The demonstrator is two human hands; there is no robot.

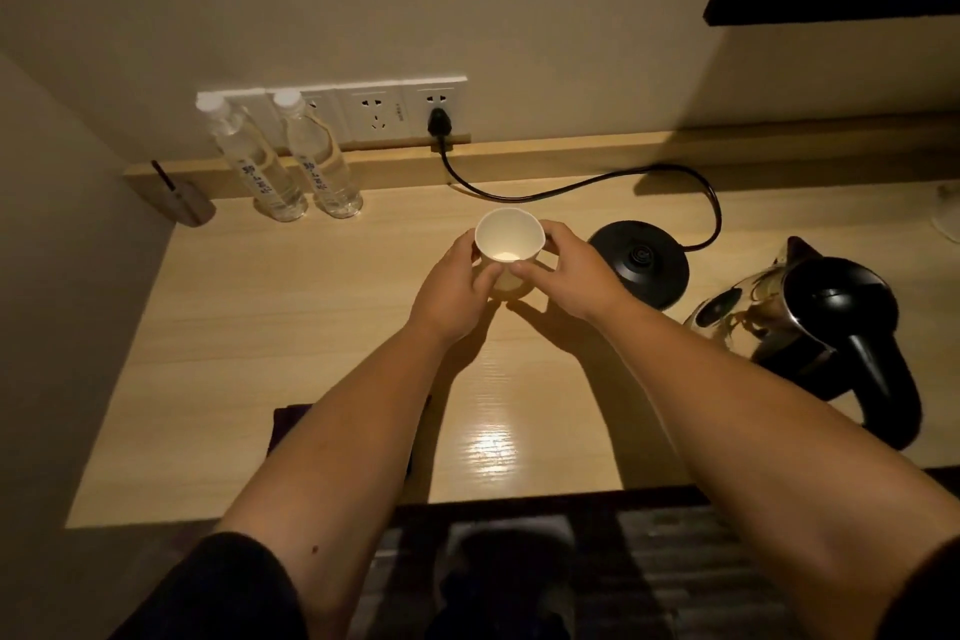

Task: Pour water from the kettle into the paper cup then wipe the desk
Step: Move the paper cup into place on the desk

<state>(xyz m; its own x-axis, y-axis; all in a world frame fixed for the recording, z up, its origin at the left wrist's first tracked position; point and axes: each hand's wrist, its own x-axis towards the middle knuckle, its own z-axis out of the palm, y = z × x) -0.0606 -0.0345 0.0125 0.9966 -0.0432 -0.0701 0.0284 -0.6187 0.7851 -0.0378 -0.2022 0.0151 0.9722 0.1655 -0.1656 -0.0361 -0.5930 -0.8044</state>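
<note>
Both hands' grip on paper cup (509,238), kettle base (640,261) right, bottles (296,161) behind

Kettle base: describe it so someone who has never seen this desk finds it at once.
On the wooden desk, follow the black cord from the wall socket. It ends at the kettle base, a flat black disc between the paper cup and the steel kettle, nothing standing on it.

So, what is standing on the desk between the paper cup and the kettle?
In the head view, the round black kettle base lies between the paper cup and the kettle, with its cord running to the wall socket.
</note>
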